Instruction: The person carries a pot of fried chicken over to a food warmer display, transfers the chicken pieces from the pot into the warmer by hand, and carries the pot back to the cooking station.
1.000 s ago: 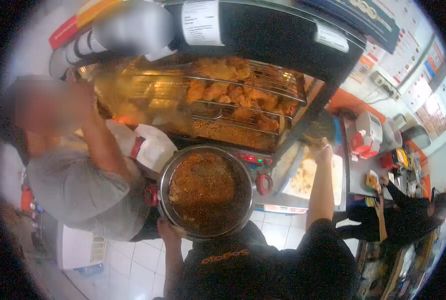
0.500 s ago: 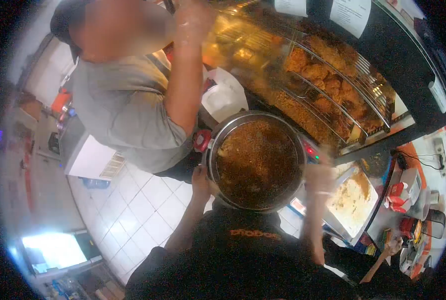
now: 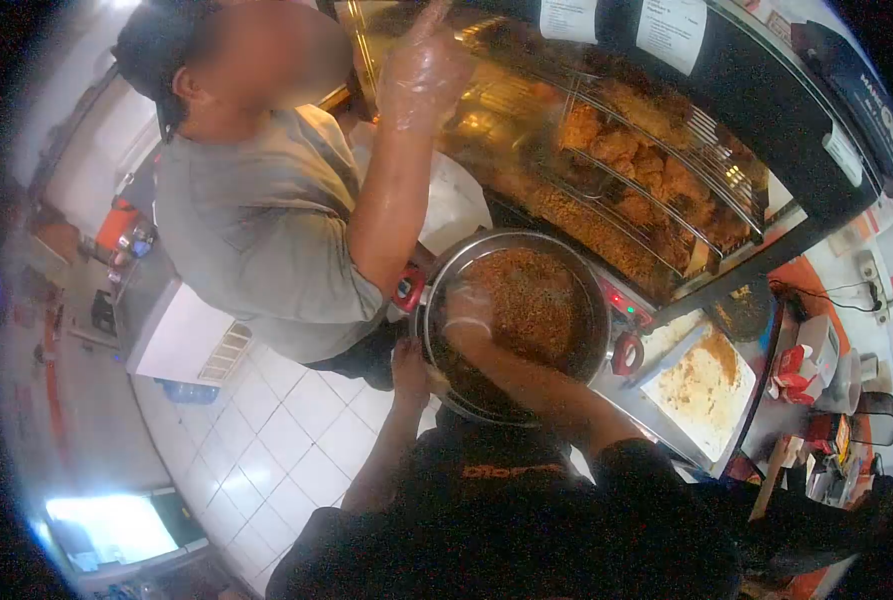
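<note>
A wide metal pot (image 3: pixel 606 300) with red handles stands in front of me, holding brown, crumbly food (image 3: pixel 536 300). My left hand (image 3: pixel 408 368) grips the pot's left side, below the red left handle (image 3: pixel 407 289); its fingers are partly hidden by the wall. My right hand (image 3: pixel 468 308), in what looks like a clear plastic glove, reaches into the pot at its left part, against the food. Its fingers are blurred, so I cannot tell whether they hold anything. The red right handle (image 3: pixel 627 354) is free of my hands.
A co-worker in a grey shirt (image 3: pixel 256 240) stands at the left, a gloved hand (image 3: pixel 421 75) raised. Ahead is a heated display case (image 3: pixel 736 270) with fried pieces on racks. A stained white tray (image 3: pixel 701 395) lies at the right. White floor tiles (image 3: pixel 276 400) show at the lower left.
My right hand has moved from the pot's right side into the pot, over to its left part. My left hand stays at the side. The co-worker's raised hand has shifted right and down.
</note>
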The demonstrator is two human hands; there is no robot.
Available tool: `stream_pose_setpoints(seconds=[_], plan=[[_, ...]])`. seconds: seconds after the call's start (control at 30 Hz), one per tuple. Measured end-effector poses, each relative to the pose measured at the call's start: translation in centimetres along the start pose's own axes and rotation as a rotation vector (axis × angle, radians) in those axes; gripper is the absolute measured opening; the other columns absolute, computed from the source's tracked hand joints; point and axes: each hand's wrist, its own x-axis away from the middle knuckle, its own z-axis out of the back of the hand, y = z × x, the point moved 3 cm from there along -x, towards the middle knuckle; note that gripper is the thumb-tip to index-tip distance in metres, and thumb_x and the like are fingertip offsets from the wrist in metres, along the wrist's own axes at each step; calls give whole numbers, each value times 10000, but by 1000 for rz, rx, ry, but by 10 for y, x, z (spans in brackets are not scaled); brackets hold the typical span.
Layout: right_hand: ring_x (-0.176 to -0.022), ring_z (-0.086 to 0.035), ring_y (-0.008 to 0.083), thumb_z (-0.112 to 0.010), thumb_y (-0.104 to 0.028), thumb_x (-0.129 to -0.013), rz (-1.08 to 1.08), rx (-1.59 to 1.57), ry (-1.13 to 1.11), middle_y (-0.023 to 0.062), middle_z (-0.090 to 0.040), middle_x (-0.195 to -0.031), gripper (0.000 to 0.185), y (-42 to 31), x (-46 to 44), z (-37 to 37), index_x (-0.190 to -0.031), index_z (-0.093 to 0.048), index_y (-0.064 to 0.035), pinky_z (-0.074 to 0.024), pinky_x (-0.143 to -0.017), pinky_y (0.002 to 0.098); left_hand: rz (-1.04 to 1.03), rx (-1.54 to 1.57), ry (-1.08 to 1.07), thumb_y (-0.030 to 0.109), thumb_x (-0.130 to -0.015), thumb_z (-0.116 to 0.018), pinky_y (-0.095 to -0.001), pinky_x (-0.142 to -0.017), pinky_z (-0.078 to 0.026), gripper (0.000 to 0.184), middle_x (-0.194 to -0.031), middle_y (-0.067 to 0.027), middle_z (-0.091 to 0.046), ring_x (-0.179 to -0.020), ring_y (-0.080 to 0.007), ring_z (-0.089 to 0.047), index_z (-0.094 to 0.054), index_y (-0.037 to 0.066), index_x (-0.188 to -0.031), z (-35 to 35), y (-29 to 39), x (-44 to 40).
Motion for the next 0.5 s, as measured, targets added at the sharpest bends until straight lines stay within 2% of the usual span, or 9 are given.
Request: stream_pose_setpoints(seconds=[0.1, 0.17, 0.2, 0.27, 0.33, 0.4, 0.43, 0.47, 0.5], plan=[[-812, -620, 281, -659, -187, -763, -23, -119, 80, 125, -629, -884, 226, 20, -5, 0, -941, -608, -57, -517, -675, 380, 36, 12, 54, 240, -916, -556, -285, -652, -413, 163, -815, -19, -501, -764, -133, -494, -528, 80, -925, -13, 19, 12], [-865, -617, 264, -654, -202, -783, 64, -444, 203, 121, -626, -932, 241, 46, -5, 53, -975, -604, -65, -523, -708, 369, 47, -20, 98, 252, -922, -555, -288, -647, -391, 179, -794, -23, -473, -765, -128, -469, -522, 76, -928, -18, 24, 7], [-910, -606, 268, -634, -219, -806, -210, -1003, 14, 123, -615, -974, 270, 64, -1, 56, -1021, -583, -65, -523, -742, 374, 87, 26, 83, 228, -922, -540, -294, -628, -416, 154, -810, -22, -501, -740, -137, -494, -526, 76, -926, -11, 12, 4], [-954, -594, 272, -613, -236, -829, -499, -1546, -176, 125, -604, -1015, 298, 91, 9, 63, -1067, -561, -64, -523, -775, 379, 131, 181, -19, 204, -903, -573, -322, -596, -453, 145, -854, -26, -523, -770, -140, -533, -511, 108, -993, 2, -4, 4], [-976, -588, 276, -583, -275, -845, -442, -2341, -168, 162, -569, -1114, 396, 110, 17, 86, -1146, -504, -30, -526, -806, 380, 79, 137, -66, 194, -902, -574, -318, -543, -452, 139, -845, -27, -532, -698, -154, -536, -507, 124, -1002, 6, -4, 3], [-983, -584, 281, -571, -296, -850, -417, -2518, -132, 175, -543, -1162, 430, 123, 27, 128, -1176, -494, -27, -531, -809, 382, 36, 91, -138, 184, -900, -575, -313, -490, -452, 138, -837, -27, -542, -626, -168, -538, -503, 140, -1010, 11, -8, 2], [-989, -580, 286, -559, -317, -855, -376, -2701, -133, 188, -518, -1211, 464, 129, 33, 149, -1206, -483, -24, -535, -813, 384, 95, 172, -144, 203, -903, -569, -318, -491, -455, 154, -840, -34, -542, -626, -180, -540, -502, 141, -1026, 26, -15, 3], [-989, -580, 286, -559, -317, -855, -375, -2696, -59, 188, -518, -1211, 464, 142, 41, 160, -1206, -483, -24, -535, -813, 384, 156, 251, -152, 222, -905, -564, -322, -493, -459, 171, -843, -40, -542, -627, -192, -542, -500, 141, -1041, 39, -22, 2], [-1046, -555, 324, -597, -277, -789, -369, -2737, -7, 188, -510, -1228, 495, 156, 49, 169, -1208, -487, -35, -519, -849, 415, 221, 326, -164, 240, -908, -558, -326, -494, -462, 189, -846, -47, -543, -627, -204, -544, -499, 141, -1057, 43, -28, -4]])
